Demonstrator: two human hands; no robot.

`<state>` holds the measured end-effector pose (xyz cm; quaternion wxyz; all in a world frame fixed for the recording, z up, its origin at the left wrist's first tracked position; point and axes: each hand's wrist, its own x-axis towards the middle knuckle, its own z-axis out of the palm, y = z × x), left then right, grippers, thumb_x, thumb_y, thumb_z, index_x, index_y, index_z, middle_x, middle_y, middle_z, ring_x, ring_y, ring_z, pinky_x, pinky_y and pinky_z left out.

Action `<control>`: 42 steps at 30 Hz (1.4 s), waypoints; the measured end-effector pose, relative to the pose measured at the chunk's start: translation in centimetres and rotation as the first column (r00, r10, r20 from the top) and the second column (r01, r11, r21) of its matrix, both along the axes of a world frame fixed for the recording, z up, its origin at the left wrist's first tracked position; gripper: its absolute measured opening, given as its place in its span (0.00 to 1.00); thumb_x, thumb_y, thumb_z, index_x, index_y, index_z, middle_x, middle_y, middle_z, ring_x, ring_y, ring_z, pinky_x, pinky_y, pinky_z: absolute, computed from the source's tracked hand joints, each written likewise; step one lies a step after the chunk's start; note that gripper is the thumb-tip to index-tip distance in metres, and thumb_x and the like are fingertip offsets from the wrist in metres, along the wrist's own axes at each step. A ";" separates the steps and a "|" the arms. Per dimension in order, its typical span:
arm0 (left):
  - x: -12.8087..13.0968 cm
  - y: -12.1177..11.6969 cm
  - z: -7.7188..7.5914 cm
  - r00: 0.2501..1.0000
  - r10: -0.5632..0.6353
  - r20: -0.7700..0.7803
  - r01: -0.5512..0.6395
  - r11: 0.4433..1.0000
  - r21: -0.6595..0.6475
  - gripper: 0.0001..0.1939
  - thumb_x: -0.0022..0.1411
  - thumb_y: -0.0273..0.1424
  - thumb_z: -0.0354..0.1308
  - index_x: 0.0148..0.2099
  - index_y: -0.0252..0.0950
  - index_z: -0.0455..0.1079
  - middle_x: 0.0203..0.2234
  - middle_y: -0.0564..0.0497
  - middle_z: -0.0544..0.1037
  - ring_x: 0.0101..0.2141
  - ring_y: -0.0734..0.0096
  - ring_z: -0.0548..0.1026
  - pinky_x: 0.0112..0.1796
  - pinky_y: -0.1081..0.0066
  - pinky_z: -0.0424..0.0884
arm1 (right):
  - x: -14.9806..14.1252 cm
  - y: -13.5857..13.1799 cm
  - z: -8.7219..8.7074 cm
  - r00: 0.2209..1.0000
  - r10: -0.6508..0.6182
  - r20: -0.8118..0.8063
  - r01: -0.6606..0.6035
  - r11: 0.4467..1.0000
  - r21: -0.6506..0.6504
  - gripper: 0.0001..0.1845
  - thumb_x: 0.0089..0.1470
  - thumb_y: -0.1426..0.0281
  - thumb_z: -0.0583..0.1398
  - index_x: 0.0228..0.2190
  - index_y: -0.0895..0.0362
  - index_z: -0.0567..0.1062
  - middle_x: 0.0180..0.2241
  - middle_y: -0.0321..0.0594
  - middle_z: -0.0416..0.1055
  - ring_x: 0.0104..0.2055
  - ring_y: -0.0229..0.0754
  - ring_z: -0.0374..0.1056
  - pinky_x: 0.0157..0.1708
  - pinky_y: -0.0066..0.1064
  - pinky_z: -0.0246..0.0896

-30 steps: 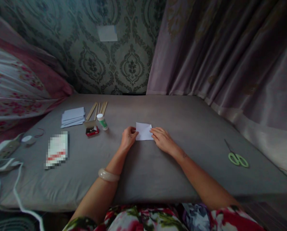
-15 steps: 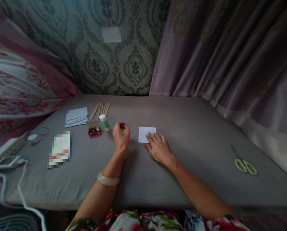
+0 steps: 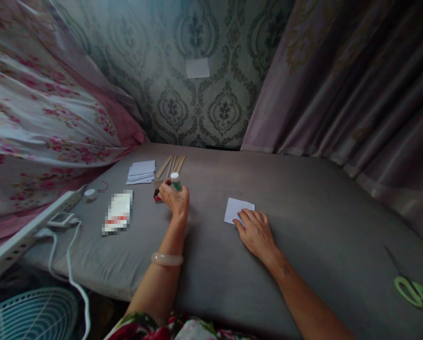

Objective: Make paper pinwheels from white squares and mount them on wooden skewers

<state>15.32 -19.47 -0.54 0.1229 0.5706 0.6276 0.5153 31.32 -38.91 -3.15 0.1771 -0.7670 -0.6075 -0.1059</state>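
My left hand (image 3: 174, 198) is closed around a small green glue bottle with a white cap (image 3: 176, 181) near the middle of the grey table (image 3: 303, 208). A small red box (image 3: 157, 193) peeks out just left of that hand. My right hand (image 3: 255, 231) lies flat with fingers spread, its fingertips pressing the near edge of a folded white paper (image 3: 237, 208). A pale bangle (image 3: 167, 259) circles my left wrist.
A stack of white papers (image 3: 141, 171) and several wooden sticks (image 3: 172, 164) lie at the back left. A blurred packet (image 3: 117, 218), a roll of tape (image 3: 90, 193) and a power strip (image 3: 37, 222) sit at the left edge. Green scissors (image 3: 411, 288) lie far right. A fan (image 3: 30, 316) stands below.
My left hand left the folded paper, swung left and closed on the glue bottle. My right hand stayed flat on the paper. The view turned left.
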 end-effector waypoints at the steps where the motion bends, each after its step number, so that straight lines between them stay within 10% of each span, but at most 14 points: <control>1: -0.1 0.2 -0.1 1.000 -0.008 -0.012 0.008 1.000 -0.020 0.19 0.47 0.26 0.59 0.44 0.33 0.61 0.42 0.40 0.70 0.48 0.51 0.66 0.52 0.56 0.56 | 0.1 0.0 0.0 1.000 0.002 0.001 -0.002 1.000 0.000 0.16 0.62 0.62 0.50 0.41 0.56 0.74 0.46 0.46 0.73 0.46 0.49 0.65 0.53 0.45 0.48; 17: 0.3 -0.1 -0.1 0.985 -0.163 -0.053 0.166 0.984 0.058 0.14 0.52 0.32 0.60 0.42 0.33 0.69 0.37 0.42 0.73 0.43 0.55 0.69 0.47 0.59 0.62 | 0.5 0.0 0.0 0.998 -0.004 -0.057 0.008 0.998 0.070 0.18 0.61 0.61 0.52 0.45 0.57 0.73 0.49 0.47 0.71 0.48 0.49 0.65 0.53 0.44 0.47; 28: 4.8 -6.6 0.6 0.648 -0.694 0.314 0.696 0.707 0.124 0.14 0.52 0.37 0.62 0.40 0.35 0.70 0.34 0.48 0.77 0.37 0.66 0.74 0.42 0.68 0.68 | 1.1 0.3 0.7 0.964 0.029 -0.265 0.040 0.967 0.251 0.17 0.63 0.66 0.48 0.47 0.54 0.72 0.47 0.43 0.74 0.51 0.44 0.65 0.58 0.44 0.41; 42: 6.6 -9.9 0.5 0.512 -0.721 0.466 0.820 0.572 -0.015 0.17 0.45 0.40 0.67 0.31 0.35 0.68 0.27 0.50 0.75 0.31 0.69 0.72 0.33 0.72 0.68 | 0.4 0.9 0.9 0.842 0.139 -0.522 0.084 0.921 0.381 0.16 0.50 0.63 0.62 0.42 0.55 0.73 0.44 0.45 0.75 0.47 0.47 0.69 0.50 0.40 0.58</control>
